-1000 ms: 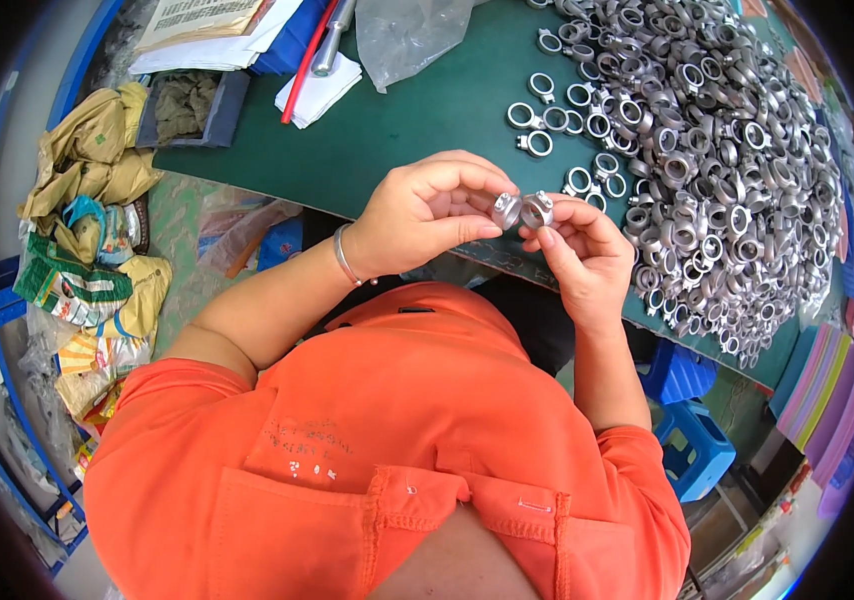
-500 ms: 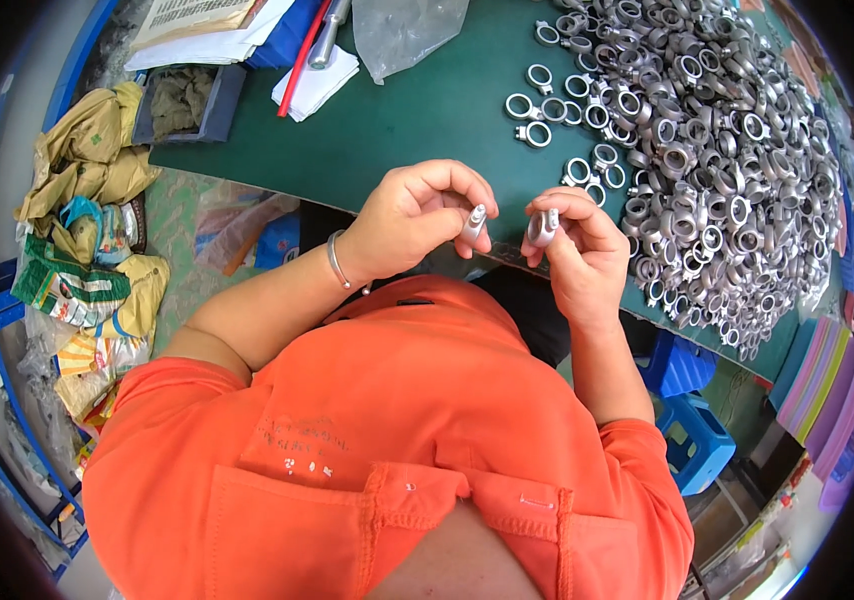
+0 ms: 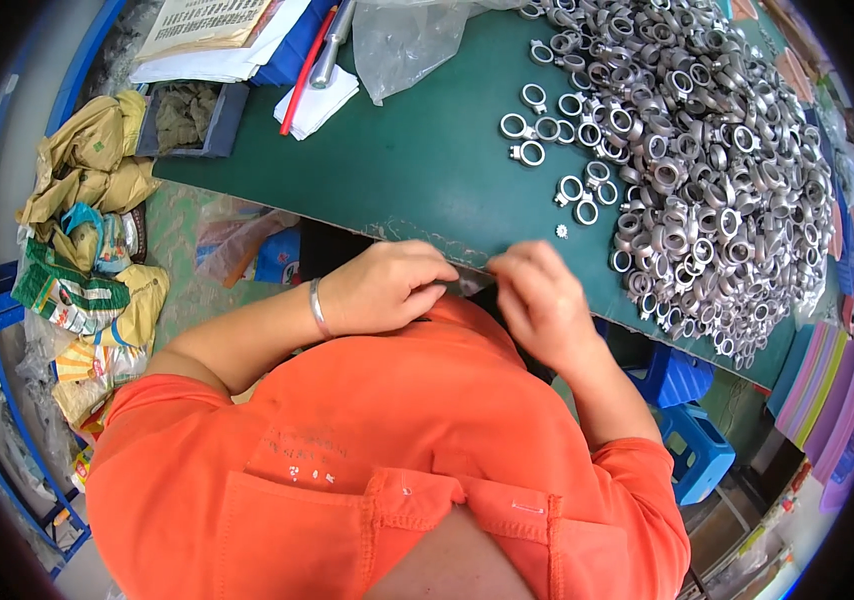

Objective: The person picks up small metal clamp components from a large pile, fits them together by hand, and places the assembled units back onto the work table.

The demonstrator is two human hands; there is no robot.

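Observation:
My left hand (image 3: pixel 384 287) is low in front of the table's near edge, its fingers curled inward. A small grey glint shows by its fingertips, too unclear to name. To its right, my right hand (image 3: pixel 545 303) is bent over the edge, fingers curled down and slightly blurred. Whatever it may hold is hidden beneath it. Beyond it on the green table (image 3: pixel 417 170) lie several loose grey metal rings (image 3: pixel 530 153), each with a small lug. A large heap of the same metal rings (image 3: pixel 692 170) fills the right side. A small pale toothed piece (image 3: pixel 561 231) lies near my right hand.
At the back left are a clear plastic bag (image 3: pixel 402 50), a red pencil-like stick (image 3: pixel 307 75), a metal-handled tool (image 3: pixel 332 50) and papers (image 3: pixel 207 40). A grey bin (image 3: pixel 222 125) holds a cloth. Blue stools (image 3: pixel 692 450) stand below right; sacks (image 3: pixel 87 280) lie left.
Both hands have dropped toward my body and turned their backs upward. The metal rings seen in each hand before no longer show. The pale toothed piece has come into sight.

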